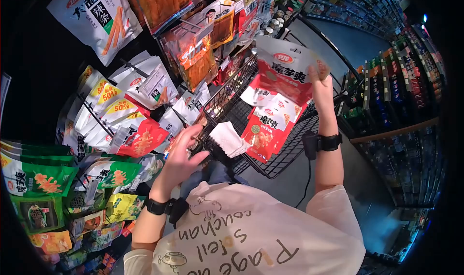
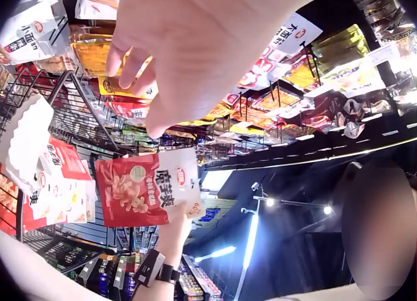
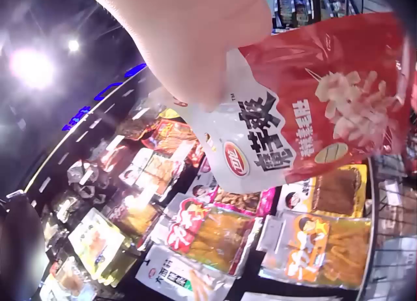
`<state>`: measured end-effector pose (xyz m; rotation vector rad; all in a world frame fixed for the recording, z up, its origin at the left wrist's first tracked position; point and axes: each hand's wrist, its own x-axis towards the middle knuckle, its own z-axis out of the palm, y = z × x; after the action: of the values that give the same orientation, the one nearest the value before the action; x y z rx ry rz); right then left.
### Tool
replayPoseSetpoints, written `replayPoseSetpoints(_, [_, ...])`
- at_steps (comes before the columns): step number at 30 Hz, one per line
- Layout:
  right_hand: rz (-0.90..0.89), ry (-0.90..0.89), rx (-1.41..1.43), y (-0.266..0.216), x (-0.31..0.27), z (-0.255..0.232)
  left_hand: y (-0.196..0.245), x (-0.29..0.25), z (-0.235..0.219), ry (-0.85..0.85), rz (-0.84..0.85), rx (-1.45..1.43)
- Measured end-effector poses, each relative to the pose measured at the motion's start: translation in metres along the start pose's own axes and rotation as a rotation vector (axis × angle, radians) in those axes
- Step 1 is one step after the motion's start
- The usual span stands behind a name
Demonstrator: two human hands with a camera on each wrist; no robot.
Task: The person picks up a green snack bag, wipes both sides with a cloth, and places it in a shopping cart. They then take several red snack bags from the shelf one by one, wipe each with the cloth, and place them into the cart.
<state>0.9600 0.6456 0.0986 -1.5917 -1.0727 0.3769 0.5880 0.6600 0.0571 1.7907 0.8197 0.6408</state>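
Observation:
My right hand pinches a red and white snack bag by its top corner, thumb on the printed front. The bag is held up over a black wire basket. Inside lie more red and white snack bags with similar printing. A white scalloped paper or cloth overlaps the basket's near side. My left hand has nothing in its grasp, its fingers loosely spread between the hanging packets and the basket. The right wrist view shows the gripped bag with part of its top edge hidden behind the hand.
Hanging snack packets fill the rack on the left, among them white packets, green packets and a red packet near my left hand. Stocked shelves line the right side beyond a grey aisle floor.

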Motion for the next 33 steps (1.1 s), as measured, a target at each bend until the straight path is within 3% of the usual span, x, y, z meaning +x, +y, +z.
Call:
replayPoseSetpoints(1, [0.017,-0.014,0.178,-0.008,-0.004,0.007,-0.003,0.005,0.004,-0.009,-0.122,-0.161])
replayPoseSetpoints(2, [0.021,-0.013,0.179,-0.016,-0.007,0.013,-0.011,0.009,0.007,-0.012,-0.053,-0.095])
replayPoseSetpoints(5, [0.316,-0.148,0.775,-0.035,-0.017,0.037,-0.016,0.019,0.02,0.122,0.007,-0.285])
replayPoseSetpoints(6, [0.388,-0.191,0.882,-0.036,-0.022,0.046,-0.02,0.022,0.018,-0.004,-0.084,-0.651])
replayPoseSetpoints(7, [0.457,-0.237,0.987,-0.037,-0.025,0.058,-0.031,0.019,0.017,-0.005,-0.086,-0.653])
replayPoseSetpoints(9, [0.538,-0.154,1.094,-0.046,-0.044,0.09,-0.052,0.012,0.017,-0.095,0.016,-1.002])
replayPoseSetpoints(11, [0.67,-0.176,1.181,-0.033,-0.057,0.116,-0.027,0.009,0.016,-0.057,0.07,-0.936])
replayPoseSetpoints(12, [0.702,-0.205,1.182,-0.022,-0.063,0.124,-0.015,0.009,0.013,0.104,-0.092,-0.862])
replayPoseSetpoints(13, [0.695,-0.185,1.036,-0.015,-0.069,0.129,-0.01,0.009,0.009,0.265,-0.25,-0.776])
replayPoseSetpoints(14, [0.612,-0.315,0.775,0.0,-0.075,0.129,-0.025,0.005,0.007,0.362,-0.162,-0.616])
replayPoseSetpoints(15, [0.519,-0.436,0.512,0.02,-0.081,0.129,-0.03,0.002,0.003,0.365,-0.164,-0.611])
replayPoseSetpoints(17, [0.231,-0.506,0.153,0.056,-0.118,0.139,-0.036,0.0,-0.005,0.635,-0.244,-0.719])
replayPoseSetpoints(19, [-0.22,-0.656,-0.374,0.051,-0.151,0.143,-0.035,-0.004,-0.012,0.67,-0.251,-0.662])
replayPoseSetpoints(21, [-0.397,-0.843,-0.8,0.053,-0.171,0.151,-0.039,-0.006,-0.016,0.638,-0.263,-0.629])
replayPoseSetpoints(22, [-0.403,-0.843,-0.795,0.066,-0.178,0.157,-0.047,-0.007,-0.015,0.653,-0.254,-0.638])
replayPoseSetpoints(24, [-0.607,-0.547,-0.987,0.087,-0.184,0.17,-0.049,-0.007,-0.011,0.658,-0.289,-0.63])
replayPoseSetpoints(25, [-0.607,-0.553,-0.982,0.088,-0.182,0.169,-0.05,-0.01,-0.008,0.654,-0.334,-0.628])
replayPoseSetpoints(27, [0.057,-0.735,-0.445,0.087,-0.172,0.163,-0.057,-0.013,-0.005,0.615,-0.353,-0.615])
replayPoseSetpoints(28, [-0.118,-0.608,-0.336,0.095,-0.177,0.159,-0.057,-0.012,-0.003,0.591,-0.388,-0.596])
replayPoseSetpoints(29, [-0.123,-0.61,-0.338,0.11,-0.175,0.154,-0.057,-0.011,-0.002,0.568,-0.422,-0.578])
replayPoseSetpoints(31, [0.21,-0.438,-0.074,0.125,-0.165,0.139,-0.063,-0.01,0.003,0.578,-0.384,-0.563])
replayPoseSetpoints(33, [0.656,-0.109,0.378,0.099,-0.144,0.107,-0.07,-0.013,0.006,0.346,-0.432,-0.749])
